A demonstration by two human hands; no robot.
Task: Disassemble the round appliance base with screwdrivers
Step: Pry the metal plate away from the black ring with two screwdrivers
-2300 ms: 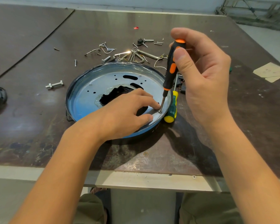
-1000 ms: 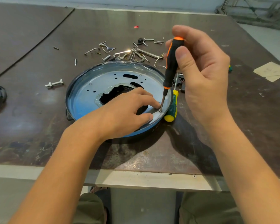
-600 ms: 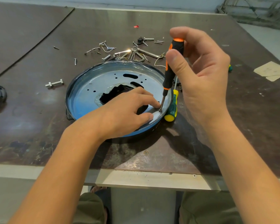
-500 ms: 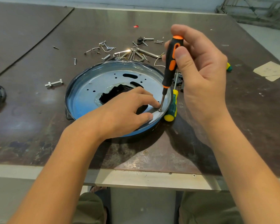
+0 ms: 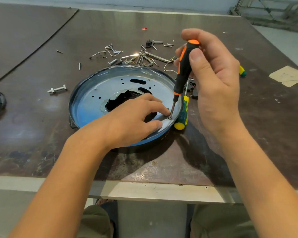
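One round appliance base [image 5: 93, 103], mid-bench [image 5: 248, 134]: shallow blue-tinted metal dish, dark rim, jagged black centre opening.
Two screwdrivers: orange-black screwdriver [image 5: 183, 71], tilted, tip at base's 4 o'clock, right hand [image 5: 213, 79] grip pinching its handle; green-yellow screwdriver [image 5: 182, 115] lying beside rim, 3 o'clock. The left hand [image 5: 132, 121] has its grip spread and presses the dish.

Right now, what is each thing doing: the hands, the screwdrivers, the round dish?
Right hand, gripping the orange screwdriver.
Orange screwdriver, tilted, tip on a screw.
Left hand, resting in the round base, fingers by the screw.
Round base, open side up on the table.
Green screwdriver, lying beside the base.
Loose screws, scattered.
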